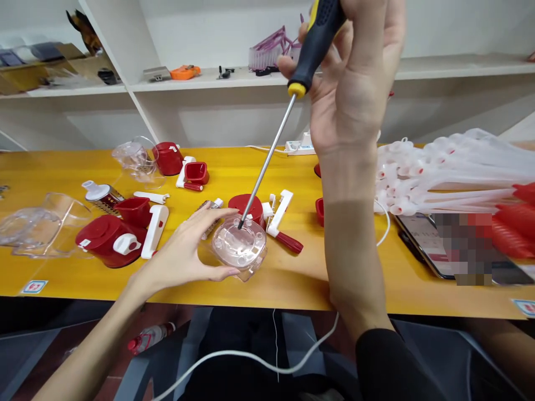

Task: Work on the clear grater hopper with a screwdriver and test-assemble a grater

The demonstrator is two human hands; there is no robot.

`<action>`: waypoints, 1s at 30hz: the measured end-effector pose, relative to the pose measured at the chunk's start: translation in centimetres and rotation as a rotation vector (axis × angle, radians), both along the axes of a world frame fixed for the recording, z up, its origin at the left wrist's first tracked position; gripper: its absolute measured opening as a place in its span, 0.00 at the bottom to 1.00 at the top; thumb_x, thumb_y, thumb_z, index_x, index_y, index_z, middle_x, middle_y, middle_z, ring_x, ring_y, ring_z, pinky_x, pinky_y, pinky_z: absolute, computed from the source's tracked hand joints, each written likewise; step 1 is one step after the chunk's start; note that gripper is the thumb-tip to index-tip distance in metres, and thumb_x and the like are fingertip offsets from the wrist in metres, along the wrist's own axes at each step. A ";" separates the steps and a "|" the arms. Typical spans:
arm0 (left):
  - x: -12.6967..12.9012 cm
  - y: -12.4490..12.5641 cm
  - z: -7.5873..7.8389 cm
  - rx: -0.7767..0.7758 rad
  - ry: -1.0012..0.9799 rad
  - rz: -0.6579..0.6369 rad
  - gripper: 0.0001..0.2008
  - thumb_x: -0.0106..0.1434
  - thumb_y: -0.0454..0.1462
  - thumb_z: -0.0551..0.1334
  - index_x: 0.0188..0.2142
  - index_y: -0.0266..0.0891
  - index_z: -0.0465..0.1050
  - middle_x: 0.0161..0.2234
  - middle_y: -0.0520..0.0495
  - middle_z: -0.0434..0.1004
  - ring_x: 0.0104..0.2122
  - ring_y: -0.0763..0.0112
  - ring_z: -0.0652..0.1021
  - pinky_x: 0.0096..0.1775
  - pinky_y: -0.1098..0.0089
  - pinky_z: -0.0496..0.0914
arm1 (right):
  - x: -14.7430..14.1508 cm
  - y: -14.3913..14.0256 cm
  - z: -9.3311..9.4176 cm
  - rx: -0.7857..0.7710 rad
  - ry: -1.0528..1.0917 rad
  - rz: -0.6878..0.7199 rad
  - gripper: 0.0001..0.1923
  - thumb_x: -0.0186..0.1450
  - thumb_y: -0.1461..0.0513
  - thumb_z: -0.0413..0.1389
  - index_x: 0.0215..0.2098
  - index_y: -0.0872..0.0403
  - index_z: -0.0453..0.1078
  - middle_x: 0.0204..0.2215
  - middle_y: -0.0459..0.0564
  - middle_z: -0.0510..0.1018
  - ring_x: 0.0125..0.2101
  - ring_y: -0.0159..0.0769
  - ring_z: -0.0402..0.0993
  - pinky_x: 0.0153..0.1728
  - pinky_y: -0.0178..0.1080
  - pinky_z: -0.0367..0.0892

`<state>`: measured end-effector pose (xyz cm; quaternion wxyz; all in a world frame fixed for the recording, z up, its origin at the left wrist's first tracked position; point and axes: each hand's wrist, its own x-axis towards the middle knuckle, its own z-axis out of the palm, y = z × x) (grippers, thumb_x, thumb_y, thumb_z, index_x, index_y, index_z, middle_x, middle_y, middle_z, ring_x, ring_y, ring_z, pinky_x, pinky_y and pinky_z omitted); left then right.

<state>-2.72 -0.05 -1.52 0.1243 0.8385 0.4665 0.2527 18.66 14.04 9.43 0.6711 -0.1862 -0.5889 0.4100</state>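
My left hand (196, 245) grips a clear plastic housing (240, 245) by its left side, thumb below and fingers above, over the front of the yellow table. Raised high at the upper right, my right hand (351, 83) is wrapped round the black and yellow handle of a screwdriver (273, 142). The shaft slants down to the left, and its dark tip appears at the housing's upper face; whether it touches a screw I cannot tell. Just behind the housing stands a red round part (246, 207). A white crank with a red handle (286, 225) lies to its right.
Red bases (106, 239), clear housings (54, 225) and white cranks (155, 231) lie on the left. A phone (430, 245) and a pile of translucent white plastic pieces (451, 167) are at right. A white cable (251, 353) crosses my lap. Shelves (234, 81) stand behind.
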 end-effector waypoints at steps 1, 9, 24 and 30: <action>0.0 0.2 0.1 -0.002 0.001 -0.034 0.39 0.54 0.48 0.72 0.62 0.44 0.62 0.62 0.40 0.72 0.65 0.44 0.70 0.66 0.41 0.62 | -0.1 0.2 0.0 0.001 -0.016 0.006 0.22 0.63 0.53 0.46 0.54 0.43 0.46 0.42 0.38 0.65 0.35 0.05 0.67 0.43 0.35 0.82; 0.6 0.5 -0.9 0.075 -0.060 -0.018 0.49 0.50 0.50 0.74 0.67 0.46 0.55 0.63 0.38 0.69 0.63 0.43 0.71 0.69 0.34 0.50 | -0.9 1.1 0.8 -0.082 0.110 0.088 0.20 0.62 0.53 0.33 0.47 0.57 0.46 0.32 0.32 0.62 0.30 0.02 0.66 0.42 0.35 0.81; -0.6 0.0 -1.7 0.030 -0.119 -0.091 0.45 0.50 0.44 0.70 0.66 0.43 0.57 0.64 0.38 0.68 0.65 0.42 0.69 0.69 0.40 0.56 | -2.7 -2.6 -0.7 -0.055 -0.064 0.213 0.46 0.52 0.47 0.23 0.54 0.62 0.63 0.42 0.32 0.67 0.61 0.22 0.68 0.57 0.37 0.74; -0.5 0.1 -1.7 0.067 -0.118 -0.126 0.45 0.52 0.45 0.69 0.67 0.44 0.57 0.64 0.39 0.69 0.63 0.46 0.71 0.72 0.41 0.47 | -2.7 -2.5 -0.8 -0.111 -0.098 0.170 0.44 0.53 0.48 0.22 0.52 0.59 0.62 0.47 0.31 0.66 0.66 0.28 0.62 0.54 0.40 0.75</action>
